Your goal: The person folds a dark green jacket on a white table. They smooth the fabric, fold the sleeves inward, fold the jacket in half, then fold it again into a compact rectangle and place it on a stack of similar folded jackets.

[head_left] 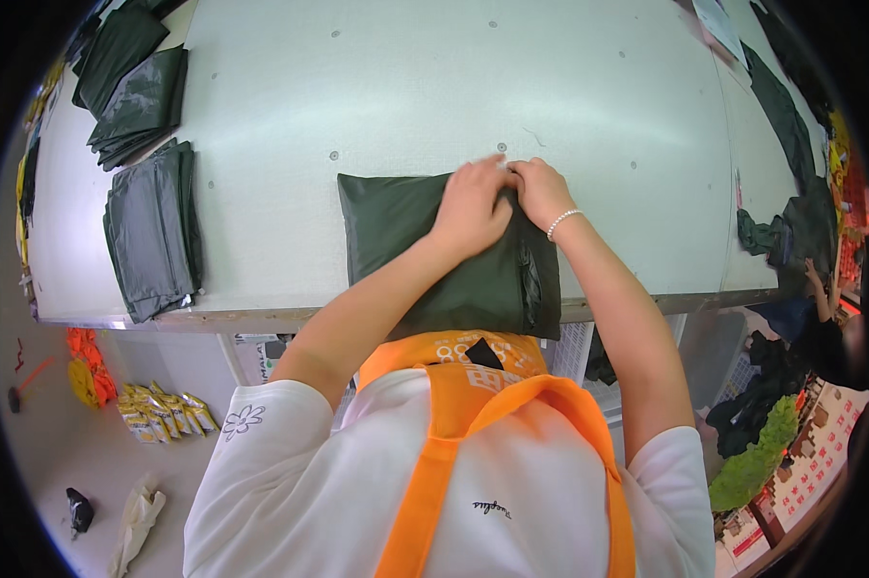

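A dark green folded garment in a clear plastic bag (pixel 396 217) lies flat at the table's near edge, in front of my body. Its right side has a loose, shiny, wrinkled flap (pixel 533 275). My left hand (pixel 475 204) rests on the upper part of the bag, fingers bent together at its top edge and slightly blurred at the tips. Close beside it, my right hand (pixel 542 193), with a beaded bracelet at the wrist, pinches the bag's upper right corner. Something small and whitish shows between the fingertips; I cannot make out what.
Stacks of dark green bagged garments (pixel 150 231) stand along the table's left side. More dark cloth (pixel 800 231) lies at the right edge, where another person's hand (pixel 817 279) reaches in. Yellow packets (pixel 165 412) lie on the floor at lower left.
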### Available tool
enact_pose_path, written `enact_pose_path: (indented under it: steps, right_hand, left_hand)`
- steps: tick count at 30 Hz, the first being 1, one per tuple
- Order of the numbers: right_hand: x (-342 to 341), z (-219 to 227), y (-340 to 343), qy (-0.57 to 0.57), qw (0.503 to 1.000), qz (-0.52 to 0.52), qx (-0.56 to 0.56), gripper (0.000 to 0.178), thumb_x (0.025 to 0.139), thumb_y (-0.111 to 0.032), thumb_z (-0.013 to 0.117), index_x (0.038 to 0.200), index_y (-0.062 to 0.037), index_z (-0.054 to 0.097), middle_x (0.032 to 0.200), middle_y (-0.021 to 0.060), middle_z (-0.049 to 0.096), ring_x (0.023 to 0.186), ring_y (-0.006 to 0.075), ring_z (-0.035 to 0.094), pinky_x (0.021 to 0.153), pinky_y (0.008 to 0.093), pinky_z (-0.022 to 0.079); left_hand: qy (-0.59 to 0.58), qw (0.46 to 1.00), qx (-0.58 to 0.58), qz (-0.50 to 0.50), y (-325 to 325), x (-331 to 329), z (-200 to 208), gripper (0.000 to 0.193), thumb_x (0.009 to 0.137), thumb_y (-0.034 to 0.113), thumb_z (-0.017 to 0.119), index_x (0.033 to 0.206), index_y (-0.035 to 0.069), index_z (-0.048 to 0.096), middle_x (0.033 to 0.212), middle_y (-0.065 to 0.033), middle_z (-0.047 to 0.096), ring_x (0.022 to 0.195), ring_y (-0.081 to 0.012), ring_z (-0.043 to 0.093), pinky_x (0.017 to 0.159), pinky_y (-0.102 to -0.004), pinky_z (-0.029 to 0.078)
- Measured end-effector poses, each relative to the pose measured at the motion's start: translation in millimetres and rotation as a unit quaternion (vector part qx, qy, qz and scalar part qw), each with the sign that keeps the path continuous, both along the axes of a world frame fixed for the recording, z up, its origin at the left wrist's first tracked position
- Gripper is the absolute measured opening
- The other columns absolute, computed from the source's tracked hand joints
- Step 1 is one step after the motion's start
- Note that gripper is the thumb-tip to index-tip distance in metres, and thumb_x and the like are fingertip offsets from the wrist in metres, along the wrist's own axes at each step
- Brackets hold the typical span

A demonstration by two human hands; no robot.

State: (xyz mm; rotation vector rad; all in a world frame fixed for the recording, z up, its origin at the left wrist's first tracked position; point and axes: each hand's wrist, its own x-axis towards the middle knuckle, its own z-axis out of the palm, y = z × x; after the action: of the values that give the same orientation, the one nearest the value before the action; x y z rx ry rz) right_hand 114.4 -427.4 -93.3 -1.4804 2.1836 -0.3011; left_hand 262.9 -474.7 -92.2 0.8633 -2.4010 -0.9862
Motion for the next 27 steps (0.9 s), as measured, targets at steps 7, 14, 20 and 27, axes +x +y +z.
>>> enact_pose_path:
  steps: [7, 14, 20, 27]
  right_hand:
    - [5.9, 9.1, -2.9, -0.033, 0.999, -0.031, 0.001, 0.01, 0.084, -0.009, 0.059, 0.094, -0.01, 0.063, 0.091, 0.0154, 0.063, 0.087, 0.0343, 0.061, 0.076, 0.0423, 0.05]
    - [7.7, -4.2, 7.6, -0.116, 0.974, -0.114, -0.16, 0.004, 0.077, -0.008, 0.067, 0.08, -0.0073, 0.069, 0.076, 0.0093, 0.063, 0.069, 0.026, 0.062, 0.064, 0.0358, 0.05]
    - [12.5, 8.4, 28.0, -0.159, 0.962, -0.082, -0.204, 0.006, 0.074, 0.0, 0.067, 0.079, -0.0019, 0.068, 0.074, 0.006, 0.061, 0.06, 0.0136, 0.057, 0.057, 0.0254, 0.046]
    - [33.3, 46.5, 91.0, -0.107, 0.959, 0.016, -0.261, 0.006, 0.074, 0.0, 0.066, 0.072, -0.0023, 0.06, 0.071, 0.0087, 0.056, 0.065, 0.0259, 0.056, 0.057, 0.0323, 0.047]
  left_hand:
    - [-0.208, 0.966, 0.148, -0.035, -49.0, -21.3, -4.3, 0.022, 0.083, 0.023, 0.058, 0.097, 0.011, 0.07, 0.094, -0.0124, 0.068, 0.09, -0.031, 0.064, 0.078, -0.0428, 0.05]
    - [-0.147, 0.97, 0.189, -0.033, -59.1, -25.0, -37.8, 0.026, 0.082, 0.028, 0.06, 0.088, 0.004, 0.069, 0.089, -0.0178, 0.066, 0.085, -0.0329, 0.063, 0.075, -0.0411, 0.049]
    - [-0.209, 0.951, 0.227, -0.022, -65.3, -34.1, -34.8, 0.028, 0.081, 0.029, 0.062, 0.086, 0.003, 0.069, 0.087, -0.0186, 0.066, 0.084, -0.0334, 0.063, 0.075, -0.0415, 0.049]
    - [-0.224, 0.957, 0.182, 0.032, -56.7, -37.0, -28.0, 0.028, 0.083, 0.03, 0.059, 0.092, 0.005, 0.07, 0.094, -0.0148, 0.068, 0.09, -0.0309, 0.064, 0.08, -0.0404, 0.05]
